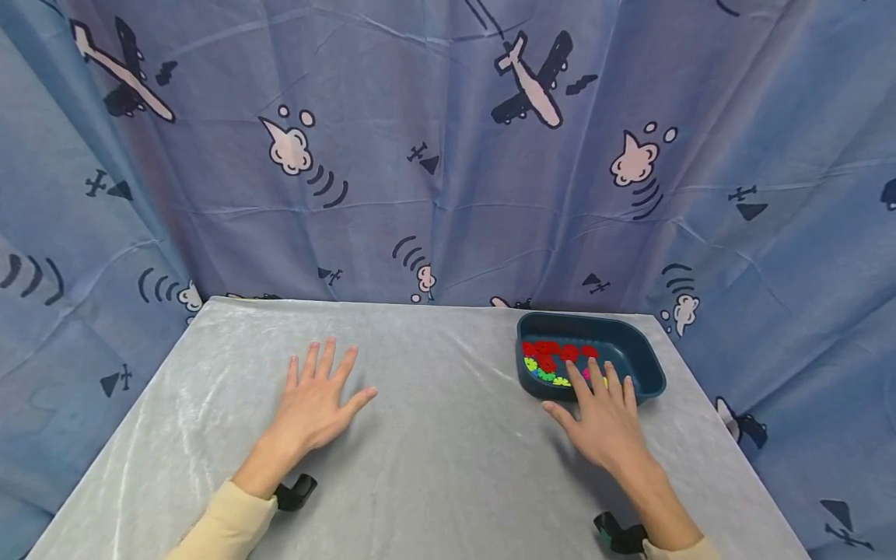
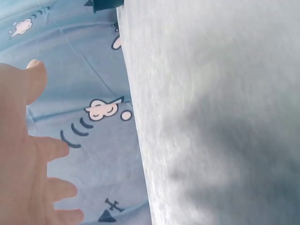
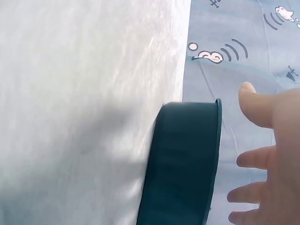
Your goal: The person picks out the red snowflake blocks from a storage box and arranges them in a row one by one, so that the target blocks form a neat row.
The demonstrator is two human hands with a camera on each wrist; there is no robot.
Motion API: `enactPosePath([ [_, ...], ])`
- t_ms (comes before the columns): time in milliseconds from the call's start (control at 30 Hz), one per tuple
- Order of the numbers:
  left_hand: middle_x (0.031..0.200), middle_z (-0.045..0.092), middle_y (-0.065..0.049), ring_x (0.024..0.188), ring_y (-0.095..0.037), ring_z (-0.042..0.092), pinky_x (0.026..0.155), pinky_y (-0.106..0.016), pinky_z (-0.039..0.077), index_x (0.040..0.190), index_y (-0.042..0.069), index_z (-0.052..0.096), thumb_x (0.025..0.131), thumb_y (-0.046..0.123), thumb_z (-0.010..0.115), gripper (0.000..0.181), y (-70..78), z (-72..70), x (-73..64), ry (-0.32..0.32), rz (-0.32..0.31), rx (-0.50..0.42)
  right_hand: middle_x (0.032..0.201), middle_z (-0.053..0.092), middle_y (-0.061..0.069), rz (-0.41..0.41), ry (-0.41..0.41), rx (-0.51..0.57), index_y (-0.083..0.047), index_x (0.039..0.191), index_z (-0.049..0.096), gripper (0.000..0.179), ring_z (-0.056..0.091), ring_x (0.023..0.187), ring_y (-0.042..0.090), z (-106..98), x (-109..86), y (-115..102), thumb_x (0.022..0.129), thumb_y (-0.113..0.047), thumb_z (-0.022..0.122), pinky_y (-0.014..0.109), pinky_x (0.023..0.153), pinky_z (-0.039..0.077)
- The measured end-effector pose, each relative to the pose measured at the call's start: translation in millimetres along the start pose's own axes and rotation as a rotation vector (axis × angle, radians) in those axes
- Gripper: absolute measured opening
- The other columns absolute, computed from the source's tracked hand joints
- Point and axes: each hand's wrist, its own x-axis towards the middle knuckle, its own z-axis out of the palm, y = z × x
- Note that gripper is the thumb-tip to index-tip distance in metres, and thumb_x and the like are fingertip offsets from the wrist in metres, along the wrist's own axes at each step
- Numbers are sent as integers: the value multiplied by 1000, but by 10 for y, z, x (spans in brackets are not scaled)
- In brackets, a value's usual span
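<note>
Left hand [image 1: 310,412] and right hand [image 1: 603,426], fingers spread, holding nothing — dark tray [image 1: 630,354], probably light and stiff, best gripped at opposite ends.

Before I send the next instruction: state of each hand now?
Left hand: open, holding nothing.
Right hand: open, holding nothing, near the dark tray.

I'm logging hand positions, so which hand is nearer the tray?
The right hand: in the head view it overlaps the near edge of the tray, while the left hand is well apart.
</note>
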Motion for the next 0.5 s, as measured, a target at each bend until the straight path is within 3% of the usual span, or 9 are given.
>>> enactPosePath([
  [500,168,16,-18,154,-39,9,121,-60,8,162,19,28,101,70,36,80,413,98,324,-31,54,-49,154,26,39,4,53,6,2,153,37,83,16,143,60,-112,75,342,100,-61,51,73,113,7],
])
